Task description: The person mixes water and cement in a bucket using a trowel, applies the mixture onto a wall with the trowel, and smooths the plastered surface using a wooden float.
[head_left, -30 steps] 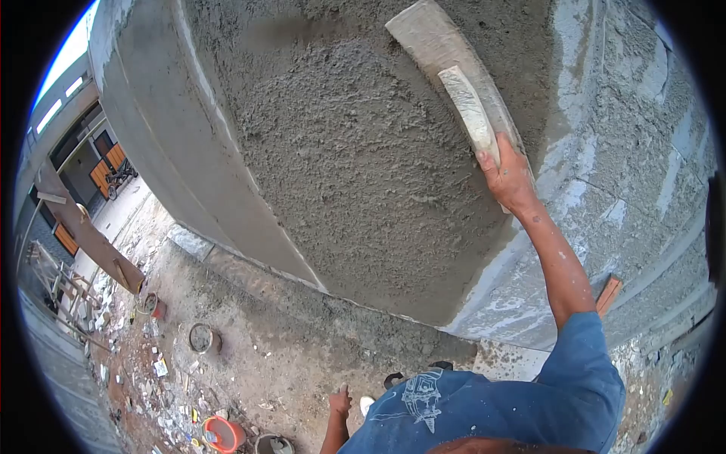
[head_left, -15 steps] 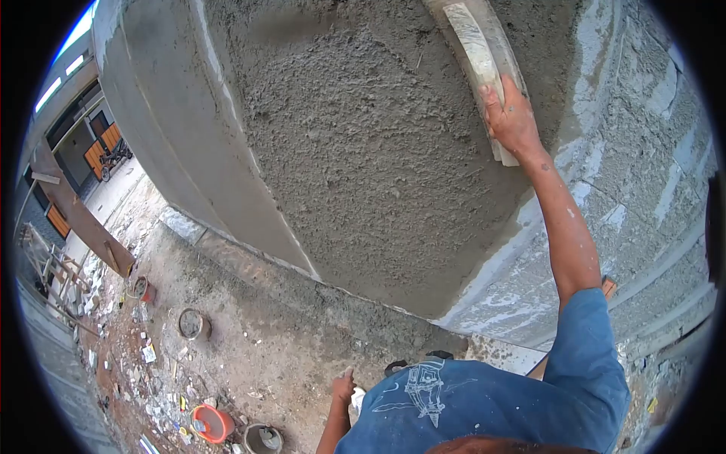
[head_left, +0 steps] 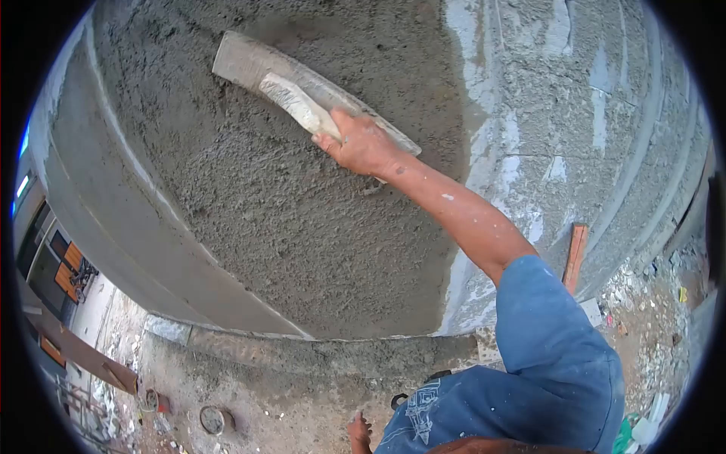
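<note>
My right hand (head_left: 368, 145) grips the pale handle of a long plastering float (head_left: 249, 64). The float's board lies slanted across rough wet grey plaster (head_left: 302, 242) on the wall. One end of it points to the upper left, and the other reaches just past my wrist. My fingers wrap round the handle, with the thumb on the lower side. Low beside my body, my left hand (head_left: 360, 433) hangs above the ground with a finger stretched out. It appears to hold nothing, though part of it is cut off by the frame's bottom edge.
Smooth plaster (head_left: 144, 250) borders the rough patch on the left; bare, white-streaked wall (head_left: 560, 129) lies to the right. A reddish wooden piece (head_left: 575, 257) leans there. On the ground stand a round bucket (head_left: 215, 419) and a red bucket (head_left: 156, 401). Rubble is scattered at both sides.
The float has turned from nearly upright to a slant, its upper end swinging left. My view has shifted to the right, and my left hand still hangs low.
</note>
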Demonstrator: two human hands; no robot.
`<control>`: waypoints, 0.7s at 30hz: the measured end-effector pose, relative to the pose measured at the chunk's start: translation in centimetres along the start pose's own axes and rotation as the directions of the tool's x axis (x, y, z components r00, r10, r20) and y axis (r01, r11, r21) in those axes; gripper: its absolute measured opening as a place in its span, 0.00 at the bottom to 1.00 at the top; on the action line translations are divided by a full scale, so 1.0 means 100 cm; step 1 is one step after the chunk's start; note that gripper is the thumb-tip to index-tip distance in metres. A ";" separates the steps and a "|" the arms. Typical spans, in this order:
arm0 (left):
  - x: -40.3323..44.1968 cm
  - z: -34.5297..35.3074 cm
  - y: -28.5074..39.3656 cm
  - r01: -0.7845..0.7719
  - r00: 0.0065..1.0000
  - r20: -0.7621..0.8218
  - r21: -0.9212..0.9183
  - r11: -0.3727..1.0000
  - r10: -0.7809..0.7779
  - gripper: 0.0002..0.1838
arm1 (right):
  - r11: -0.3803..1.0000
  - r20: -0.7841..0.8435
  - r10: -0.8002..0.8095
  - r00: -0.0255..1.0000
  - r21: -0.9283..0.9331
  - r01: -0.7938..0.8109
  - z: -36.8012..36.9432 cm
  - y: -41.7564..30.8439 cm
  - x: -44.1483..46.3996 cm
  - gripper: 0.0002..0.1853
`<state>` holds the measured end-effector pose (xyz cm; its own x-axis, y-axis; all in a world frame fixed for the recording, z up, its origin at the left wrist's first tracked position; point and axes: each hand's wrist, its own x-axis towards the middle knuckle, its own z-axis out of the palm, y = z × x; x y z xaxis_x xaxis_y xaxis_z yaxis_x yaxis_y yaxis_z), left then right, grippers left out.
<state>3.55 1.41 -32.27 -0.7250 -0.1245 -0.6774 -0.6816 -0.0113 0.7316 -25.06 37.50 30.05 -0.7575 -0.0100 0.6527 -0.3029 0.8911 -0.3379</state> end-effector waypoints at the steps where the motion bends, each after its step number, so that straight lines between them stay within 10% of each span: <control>1: 0.002 -0.002 -0.007 -0.118 0.990 0.089 0.100 0.988 0.109 0.21 | 0.999 0.008 0.003 1.000 0.043 -0.003 0.004 0.012 -0.008 0.29; 9: 0.031 0.020 0.012 -0.073 0.978 0.208 0.238 0.968 0.023 0.22 | 0.961 -0.771 0.275 0.574 0.214 -0.172 0.008 0.120 -0.149 0.25; 11: 0.041 0.027 0.021 -0.082 0.971 0.238 0.260 0.962 0.019 0.22 | 0.974 -0.825 0.096 0.557 -0.038 -0.225 -0.004 0.126 -0.153 0.25; 21: 0.107 0.032 0.080 -0.178 0.944 0.323 0.316 0.932 0.071 0.24 | 0.932 -0.823 0.154 0.547 -0.063 -0.358 -0.232 0.035 0.076 0.34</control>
<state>-10.02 3.13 -33.90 -0.7644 0.2025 -0.6121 -0.5372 0.3250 0.7784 -18.51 51.07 49.55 0.0146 0.5054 0.8628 0.0251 0.8624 -0.5056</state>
